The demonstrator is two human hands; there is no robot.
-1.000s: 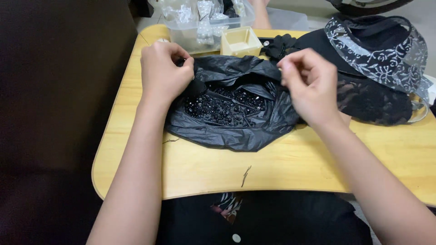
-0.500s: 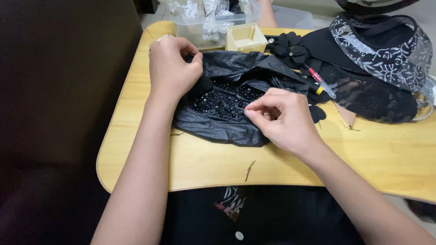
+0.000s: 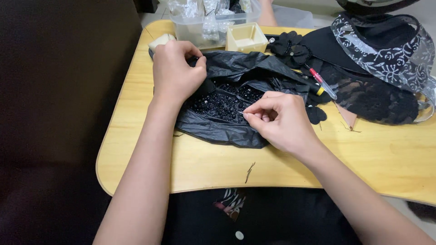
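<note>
Beads [image 3: 222, 103], small and black, lie heaped in an opened black plastic bag [image 3: 227, 131] on the wooden counter [image 3: 290, 168]. The right hand [image 3: 281, 120] pinches a thin needle [image 3: 240, 113] over them, fingers closed on it. The left hand [image 3: 175, 72] grips the bag's far edge. A cream tray [image 3: 246, 37] and a black lace hat [image 3: 381, 54] sit behind.

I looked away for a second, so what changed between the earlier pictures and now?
The right hand came down from the bag's far right edge to the black beads, fingertips pinched over them. The left hand kept gripping the black plastic bag at its left rim. The wooden table and hat stayed put.
</note>
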